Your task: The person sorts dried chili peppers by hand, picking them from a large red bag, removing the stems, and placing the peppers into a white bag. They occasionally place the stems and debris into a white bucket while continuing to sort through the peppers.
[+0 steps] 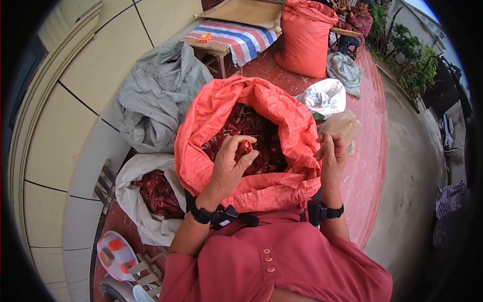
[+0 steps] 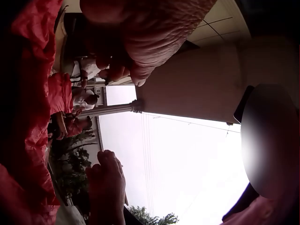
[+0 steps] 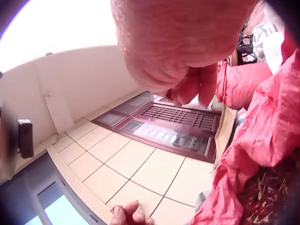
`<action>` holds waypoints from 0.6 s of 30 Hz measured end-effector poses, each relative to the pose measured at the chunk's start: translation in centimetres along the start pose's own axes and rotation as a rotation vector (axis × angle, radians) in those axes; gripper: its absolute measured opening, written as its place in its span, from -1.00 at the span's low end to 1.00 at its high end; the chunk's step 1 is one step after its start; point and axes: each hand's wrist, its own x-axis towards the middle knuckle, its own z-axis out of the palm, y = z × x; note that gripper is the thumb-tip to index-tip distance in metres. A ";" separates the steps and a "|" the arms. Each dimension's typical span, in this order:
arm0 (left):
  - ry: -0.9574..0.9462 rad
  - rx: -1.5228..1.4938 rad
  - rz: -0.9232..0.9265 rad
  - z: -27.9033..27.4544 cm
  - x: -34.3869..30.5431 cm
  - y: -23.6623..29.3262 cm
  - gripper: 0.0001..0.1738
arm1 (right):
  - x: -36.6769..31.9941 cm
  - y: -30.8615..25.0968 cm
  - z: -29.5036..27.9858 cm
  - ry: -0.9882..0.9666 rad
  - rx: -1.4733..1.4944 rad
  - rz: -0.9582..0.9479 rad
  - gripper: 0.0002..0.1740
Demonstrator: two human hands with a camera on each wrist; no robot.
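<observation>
Over the mouth of a big red woven sack (image 1: pixel 211 100), my left hand (image 1: pixel 229 163) holds a red dried chili (image 1: pixel 246 146) between thumb and fingers. Dark red chilies (image 1: pixel 261 158) with pale stems fill the sack below it. My right hand (image 1: pixel 333 156) is raised at the sack's right rim, its fingers curled and the thumb drawn to the fingertips; I cannot tell whether something small is pinched there. Seen from the left wrist, the left palm (image 2: pixel 154 37) looms close and the right hand (image 2: pixel 107 183) is farther off. The right wrist view shows the right palm (image 3: pixel 178 42).
A white sack (image 1: pixel 133 181) of red chilies stands left, below a grey sack (image 1: pixel 156 95). Behind are a low table with a striped cloth (image 1: pixel 246 43) and a full red sack (image 1: pixel 304 40). Plastic bags (image 1: pixel 324 95) lie right. A person (image 1: pixel 359 22) sits far back.
</observation>
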 end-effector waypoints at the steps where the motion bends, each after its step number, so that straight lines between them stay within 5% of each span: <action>1: -0.007 -0.073 -0.025 -0.1 -0.1 -0.1 -0.73 | 0.1 0.2 -1.7 0.057 -0.140 -0.076 -0.87; 5: 0.051 -0.216 -0.026 0.0 -0.1 0.1 -0.71 | 0.7 4.6 -9.8 0.174 -0.388 -0.012 -0.86; 10: 0.022 -0.197 0.037 -0.1 -0.2 0.6 -0.72 | -0.6 10.0 -14.7 0.199 -0.686 0.346 -0.79; 15: 0.114 -0.183 0.022 -0.9 -1.5 0.5 -0.64 | 0.0 9.1 -13.2 0.110 -0.594 0.225 -0.76; 16: 0.140 0.108 0.138 -2.2 -1.8 0.3 -0.60 | 0.2 8.6 -12.4 0.117 -0.566 0.116 -0.78; 18: 0.259 0.411 0.049 -4.0 -3.6 0.8 -0.58 | 0.7 5.8 -9.5 0.132 -0.487 0.002 -0.80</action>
